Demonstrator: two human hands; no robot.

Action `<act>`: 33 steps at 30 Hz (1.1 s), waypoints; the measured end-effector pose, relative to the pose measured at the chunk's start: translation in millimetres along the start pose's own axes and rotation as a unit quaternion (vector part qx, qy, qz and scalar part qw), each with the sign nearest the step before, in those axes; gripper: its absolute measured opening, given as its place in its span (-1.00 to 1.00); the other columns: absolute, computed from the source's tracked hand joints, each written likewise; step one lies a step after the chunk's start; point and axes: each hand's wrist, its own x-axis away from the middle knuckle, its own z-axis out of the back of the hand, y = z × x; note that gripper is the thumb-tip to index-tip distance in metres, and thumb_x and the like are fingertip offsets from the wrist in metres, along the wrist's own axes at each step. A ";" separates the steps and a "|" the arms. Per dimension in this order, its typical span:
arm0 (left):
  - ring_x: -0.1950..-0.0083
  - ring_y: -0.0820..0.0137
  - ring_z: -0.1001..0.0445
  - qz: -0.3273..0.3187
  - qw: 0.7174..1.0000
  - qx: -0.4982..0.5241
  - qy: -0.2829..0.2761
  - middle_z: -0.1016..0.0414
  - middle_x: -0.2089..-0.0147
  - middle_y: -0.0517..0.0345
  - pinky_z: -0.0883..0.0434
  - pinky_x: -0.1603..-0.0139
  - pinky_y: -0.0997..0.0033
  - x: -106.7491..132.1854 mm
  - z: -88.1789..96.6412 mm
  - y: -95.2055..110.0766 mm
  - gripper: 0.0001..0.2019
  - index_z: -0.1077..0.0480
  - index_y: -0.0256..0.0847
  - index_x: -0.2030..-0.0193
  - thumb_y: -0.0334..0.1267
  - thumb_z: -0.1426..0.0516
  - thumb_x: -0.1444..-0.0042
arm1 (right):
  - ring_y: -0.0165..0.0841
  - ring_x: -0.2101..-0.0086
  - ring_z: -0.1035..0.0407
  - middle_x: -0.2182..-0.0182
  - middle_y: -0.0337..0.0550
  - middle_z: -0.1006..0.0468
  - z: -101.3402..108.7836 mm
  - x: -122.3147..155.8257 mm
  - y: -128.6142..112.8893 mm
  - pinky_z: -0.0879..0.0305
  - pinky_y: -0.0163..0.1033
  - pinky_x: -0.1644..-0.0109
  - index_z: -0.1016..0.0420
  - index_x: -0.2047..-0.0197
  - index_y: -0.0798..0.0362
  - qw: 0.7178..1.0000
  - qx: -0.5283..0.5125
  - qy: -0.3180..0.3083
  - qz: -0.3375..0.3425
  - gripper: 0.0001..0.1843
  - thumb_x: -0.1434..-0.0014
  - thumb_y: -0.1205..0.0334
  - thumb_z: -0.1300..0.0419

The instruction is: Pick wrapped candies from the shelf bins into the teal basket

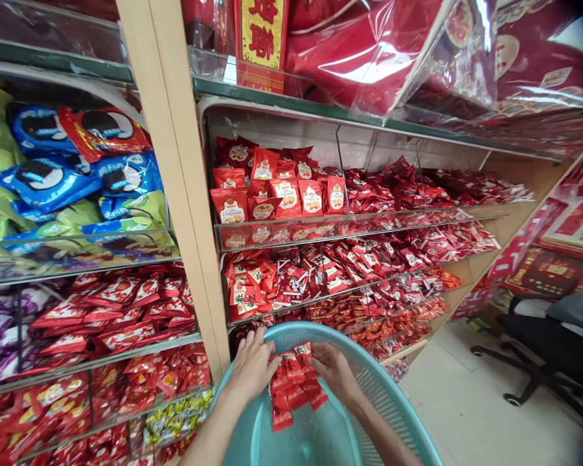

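Observation:
Several small red snack packets [294,378] with dark and white print are bunched between my two hands, over the inside of a teal plastic basket [393,382]. My left hand [253,364] is closed at the left of the bunch, its thumb against the packets and its other fingers partly hidden near the basket's back rim. From the right side, the curled fingers of my right hand [334,370] press on the packets. Whether the lowest packets touch the basket floor I cannot tell.
Behind the basket, clear-fronted shelves [291,304] hold red packets in divided bins. A wooden post [172,162] separates them from shelves with blue cookie packets [46,181] on the left. An office chair [554,336] stands on the tiled floor at right.

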 end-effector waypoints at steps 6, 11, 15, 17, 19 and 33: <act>-0.09 0.20 -0.17 -0.004 1.000 -0.003 0.006 -0.16 -0.13 0.05 -0.14 -0.06 0.17 -0.2 -1.6 -0.3 -0.76 -0.36 -0.15 0.26 -0.11 0.05 -0.13 | -0.34 0.49 -0.31 0.53 -0.18 -0.48 1.5 -1.5 4.3 -0.23 -0.25 0.41 -0.47 0.29 0.08 0.996 0.084 0.017 0.018 -0.62 0.07 -0.04 -0.22; -0.10 0.20 -0.16 0.003 1.000 -0.005 0.000 -0.16 -0.14 0.06 -0.13 -0.06 0.17 -0.4 0.5 0.9 -0.75 -0.37 -0.15 0.25 -0.11 0.05 -0.12 | -0.32 0.51 -0.31 0.53 -0.17 -0.48 -2.8 -0.5 2.2 -0.23 -0.24 0.44 -0.48 0.33 0.06 0.995 0.098 0.026 0.002 -0.60 0.10 -0.10 -0.21; -0.09 0.21 -0.17 0.000 1.000 -0.001 0.002 -0.16 -0.14 0.07 -0.14 -0.06 0.18 -0.2 0.9 0.3 -0.76 -0.37 -0.14 0.26 -0.11 0.05 -0.12 | -0.27 0.48 -0.33 0.50 -0.13 -0.51 0.4 -1.2 2.0 -0.23 -0.20 0.38 -0.50 0.35 0.05 0.986 0.157 0.045 0.021 -0.60 0.06 -0.12 -0.16; -0.11 0.19 -0.16 0.002 1.000 0.001 0.002 -0.15 -0.15 0.08 -0.13 -0.08 0.16 0.3 0.0 -0.5 -0.75 -0.37 -0.13 0.25 -0.11 0.05 -0.11 | -0.25 0.45 -0.35 0.47 -0.11 -0.52 5.2 -2.1 -2.3 -0.21 -0.19 0.34 -0.50 0.36 0.04 0.978 0.196 0.065 0.035 -0.62 0.04 -0.12 -0.15; -0.13 0.18 -0.15 0.006 1.000 -0.001 0.005 -0.14 -0.17 0.07 -0.13 -0.09 0.13 1.2 -1.5 -1.4 -0.75 -0.38 -0.13 0.23 -0.11 0.05 -0.11 | -0.24 0.44 -0.34 0.47 -0.11 -0.51 9.7 -2.6 -14.5 -0.19 -0.18 0.31 -0.50 0.36 0.01 0.967 0.231 0.092 0.060 -0.65 0.04 -0.10 -0.17; -0.23 0.05 -0.08 0.043 0.999 -0.021 -0.015 -0.06 -0.26 -0.04 -0.09 -0.15 0.05 2.1 -7.5 -4.9 -0.67 -0.38 -0.18 0.13 -0.10 0.08 -0.11 | -0.29 0.14 -0.21 0.10 -0.09 -0.39 -47.5 -72.2 -190.8 -0.14 -0.21 0.07 -0.28 -0.05 0.04 0.769 0.497 -0.096 0.392 -0.63 -0.17 0.40 0.06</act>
